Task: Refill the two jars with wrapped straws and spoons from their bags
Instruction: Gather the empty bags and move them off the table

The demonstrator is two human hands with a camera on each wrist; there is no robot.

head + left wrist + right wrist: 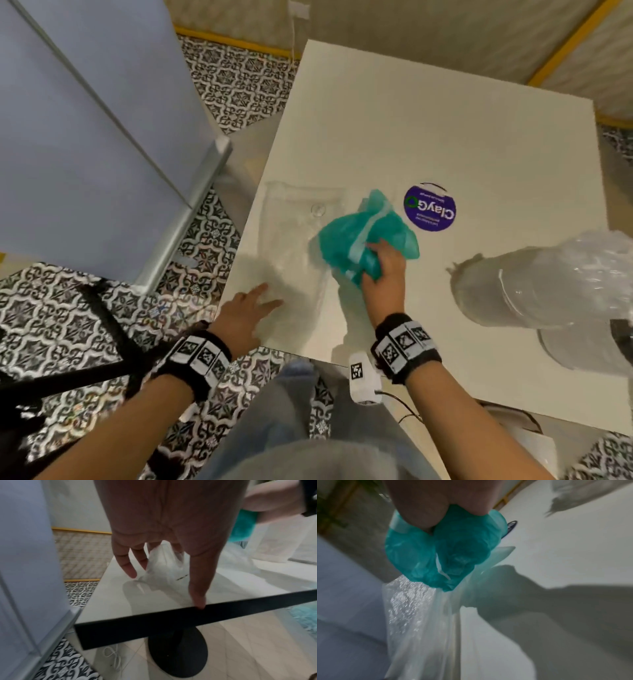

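Observation:
On the white table (445, 120), my right hand (373, 260) grips a crumpled teal plastic bag (359, 233) and holds it just above the surface. In the right wrist view my fingers (426, 509) are bunched round the teal bag (440, 555). A clear plastic bag (294, 233) lies flat to its left, and its contents cannot be made out. My left hand (270, 296) rests with straight, spread fingers on the near end of that clear bag (164, 566), close to the table's front edge (171, 620). No jar shows clearly.
A clear plastic-wrapped cylinder (534, 281) lies on the table's right side. A round purple sticker (430, 208) sits behind the teal bag. A tall grey-blue cabinet (85, 137) stands close to the table's left. Below is the black pedestal base (178, 653) on tiled floor.

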